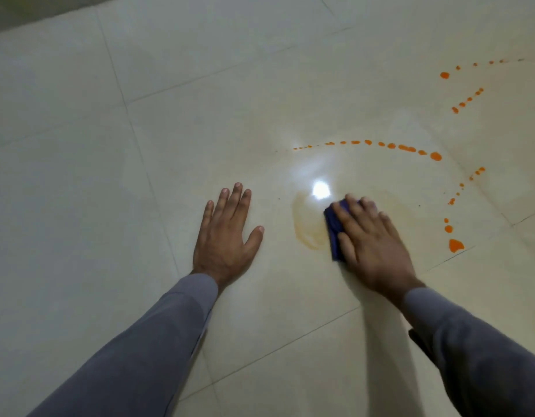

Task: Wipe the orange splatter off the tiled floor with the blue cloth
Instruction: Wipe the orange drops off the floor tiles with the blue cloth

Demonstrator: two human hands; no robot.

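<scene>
My right hand (371,239) presses flat on the folded blue cloth (335,227), which shows only at the hand's left edge. A pale orange smear (307,224) lies on the cream tiled floor (170,145) just left of the cloth. Beyond the cloth, an arc of orange drops (391,145) runs across the tile. More drops (468,99) lie at the far right, and a big blot (455,245) sits right of my hand. My left hand (227,233) rests palm down on the floor, fingers spread, holding nothing.
A bright lamp reflection (320,189) glares on the glossy tile just beyond the cloth. Grout lines cross the floor. A darker strip (34,10) shows at the top left corner. Grey sleeves cover both forearms.
</scene>
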